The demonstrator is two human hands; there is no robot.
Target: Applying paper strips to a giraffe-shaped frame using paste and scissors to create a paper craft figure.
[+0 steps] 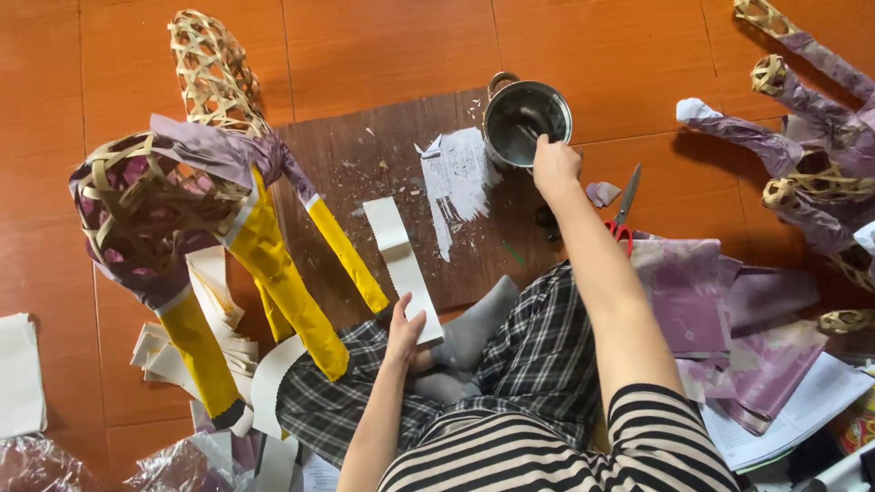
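There was one view only, from a camera worn on the person's head. It looked steeply down over the striped shirt (547, 446) and checked trousers (529, 364) onto the orange tiled floor (383, 46). It sat close, so the arms filled the near edge. The dark board (365, 155) lay at the middle, the metal pot (526, 123) at its far side. A woven frame (164, 200) filled the left, another (820, 173) the far right.
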